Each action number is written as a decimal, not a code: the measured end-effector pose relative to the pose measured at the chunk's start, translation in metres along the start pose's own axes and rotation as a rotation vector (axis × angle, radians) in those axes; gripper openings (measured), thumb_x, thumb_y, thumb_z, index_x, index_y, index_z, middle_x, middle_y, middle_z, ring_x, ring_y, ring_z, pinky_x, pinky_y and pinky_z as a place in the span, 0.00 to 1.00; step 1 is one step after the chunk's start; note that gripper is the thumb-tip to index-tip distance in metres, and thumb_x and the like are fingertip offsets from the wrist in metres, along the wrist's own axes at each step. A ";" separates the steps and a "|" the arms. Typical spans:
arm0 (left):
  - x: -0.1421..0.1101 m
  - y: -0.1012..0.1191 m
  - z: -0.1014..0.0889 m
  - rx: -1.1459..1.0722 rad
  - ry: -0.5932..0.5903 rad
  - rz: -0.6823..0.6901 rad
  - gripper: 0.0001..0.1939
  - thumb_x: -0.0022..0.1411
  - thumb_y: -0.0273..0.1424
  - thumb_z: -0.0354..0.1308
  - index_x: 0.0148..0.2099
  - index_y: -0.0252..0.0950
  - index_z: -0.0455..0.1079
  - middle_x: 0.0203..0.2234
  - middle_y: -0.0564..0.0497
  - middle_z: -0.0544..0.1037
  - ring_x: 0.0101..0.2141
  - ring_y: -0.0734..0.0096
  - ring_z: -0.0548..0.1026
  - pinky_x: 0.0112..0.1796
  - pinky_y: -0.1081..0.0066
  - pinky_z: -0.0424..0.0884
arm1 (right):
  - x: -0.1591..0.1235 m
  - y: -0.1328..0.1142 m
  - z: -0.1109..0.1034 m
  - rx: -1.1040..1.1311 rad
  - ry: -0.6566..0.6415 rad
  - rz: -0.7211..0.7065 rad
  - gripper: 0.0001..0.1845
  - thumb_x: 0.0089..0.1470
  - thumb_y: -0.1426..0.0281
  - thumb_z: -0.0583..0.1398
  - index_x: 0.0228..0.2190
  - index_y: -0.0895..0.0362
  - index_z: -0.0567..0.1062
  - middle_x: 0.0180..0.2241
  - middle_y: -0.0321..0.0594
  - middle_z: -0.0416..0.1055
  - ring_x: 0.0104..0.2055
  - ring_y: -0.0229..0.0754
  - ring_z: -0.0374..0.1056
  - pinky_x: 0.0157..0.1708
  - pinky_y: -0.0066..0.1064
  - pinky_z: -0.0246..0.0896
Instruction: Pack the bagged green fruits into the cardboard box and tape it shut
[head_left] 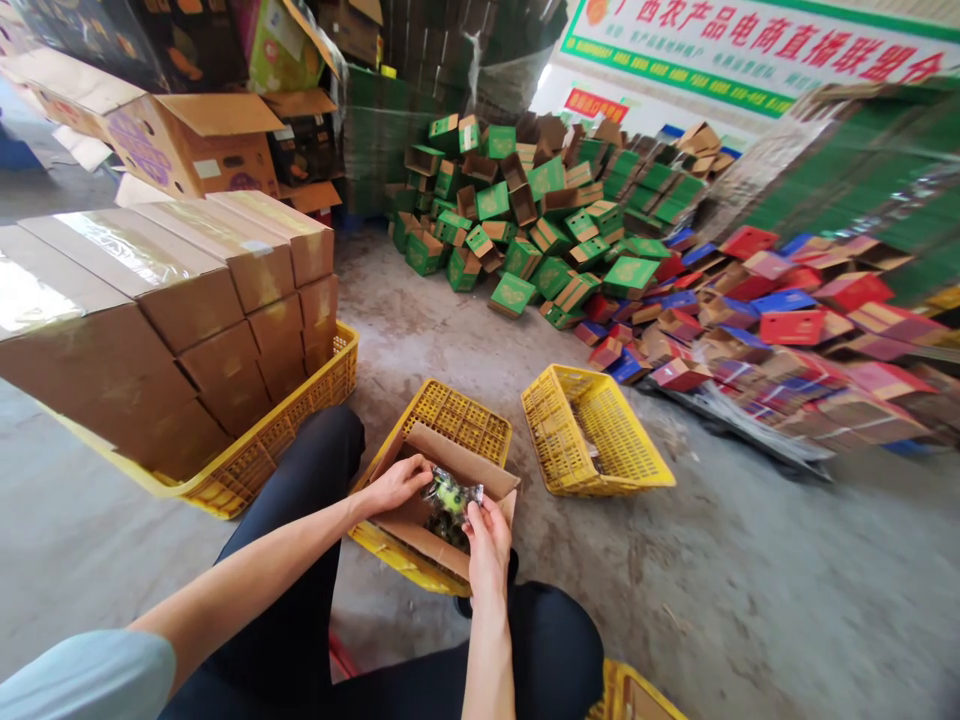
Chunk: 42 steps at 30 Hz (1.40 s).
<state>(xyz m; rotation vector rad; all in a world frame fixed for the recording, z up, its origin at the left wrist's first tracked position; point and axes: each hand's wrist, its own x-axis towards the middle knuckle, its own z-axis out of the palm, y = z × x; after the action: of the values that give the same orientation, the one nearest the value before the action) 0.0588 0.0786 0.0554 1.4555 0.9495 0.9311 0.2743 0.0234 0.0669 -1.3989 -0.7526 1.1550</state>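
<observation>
Between my hands is a clear plastic packet [452, 493] with something green and dark inside; what it is I cannot make out. My left hand [401, 482] pinches the packet's left end, and my right hand [486, 530] grips its right end. Both are just above an open cardboard box [431, 545], whose flaps stand up. Darker wrapped contents [448, 530] show inside the box, partly hidden by the packet and my right hand. The box rests on an upturned-looking yellow plastic crate [457, 415] in front of my knees.
Taped brown cartons [202, 300] stand stacked in a yellow crate [281, 430] at the left. Another yellow crate [630, 440] sits on the floor to the right. Beyond lie heaps of green boxes [514, 290] and red and blue boxes [791, 327]. Another crate edge [619, 690] shows beside my right knee.
</observation>
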 end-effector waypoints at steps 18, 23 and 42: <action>-0.003 0.002 -0.002 -0.104 -0.006 0.129 0.21 0.62 0.49 0.67 0.41 0.34 0.75 0.45 0.44 0.77 0.42 0.65 0.75 0.42 0.69 0.71 | -0.008 -0.015 -0.006 -0.394 -0.184 -0.171 0.28 0.56 0.48 0.63 0.46 0.55 0.82 0.42 0.47 0.81 0.32 0.48 0.76 0.29 0.36 0.74; -0.004 0.002 -0.002 -0.078 -0.061 0.128 0.20 0.62 0.48 0.68 0.37 0.35 0.75 0.48 0.41 0.77 0.55 0.54 0.74 0.48 0.66 0.71 | -0.003 -0.011 -0.007 -0.503 -0.099 -0.374 0.23 0.54 0.48 0.64 0.35 0.55 0.84 0.46 0.50 0.81 0.50 0.54 0.75 0.53 0.44 0.71; -0.003 0.005 -0.003 -0.095 -0.118 0.065 0.24 0.62 0.51 0.66 0.44 0.34 0.75 0.50 0.42 0.77 0.41 0.66 0.76 0.44 0.68 0.72 | -0.002 -0.008 -0.005 -0.567 -0.138 -0.313 0.22 0.58 0.47 0.58 0.34 0.52 0.80 0.43 0.47 0.80 0.47 0.52 0.74 0.52 0.42 0.67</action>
<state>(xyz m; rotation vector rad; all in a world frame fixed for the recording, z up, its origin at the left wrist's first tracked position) 0.0549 0.0762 0.0600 1.4513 0.7649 0.9148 0.2802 0.0215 0.0748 -1.5906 -1.4225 0.8261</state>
